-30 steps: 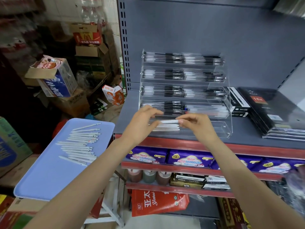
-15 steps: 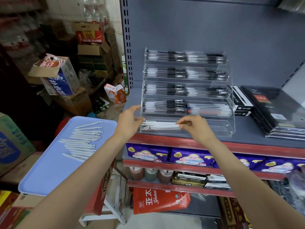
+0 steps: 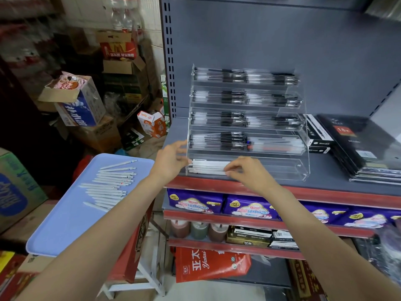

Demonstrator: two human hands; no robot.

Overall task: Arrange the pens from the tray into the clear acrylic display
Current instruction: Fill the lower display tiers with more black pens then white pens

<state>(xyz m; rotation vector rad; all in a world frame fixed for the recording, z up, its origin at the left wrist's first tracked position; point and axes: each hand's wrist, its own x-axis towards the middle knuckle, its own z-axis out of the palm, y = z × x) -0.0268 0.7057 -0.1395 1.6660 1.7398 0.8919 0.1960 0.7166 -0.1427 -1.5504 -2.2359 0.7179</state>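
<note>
Both hands meet at the five-tier acrylic display (image 3: 249, 131), hiding some white pens (image 3: 208, 167) in its lowest tier. The left hand (image 3: 171, 161) is spread at the display's left end; the right hand (image 3: 247, 170) seems to pinch the pens. Roughly eighteen pens (image 3: 108, 183) lie on the blue tray (image 3: 65, 224), left

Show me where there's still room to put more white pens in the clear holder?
The bottom tier of the acrylic display is bare on its right half, from the right hand to the right wall. Its left half holds white pens, with the left hand at that end. The four tiers above are crowded with pens.
</note>
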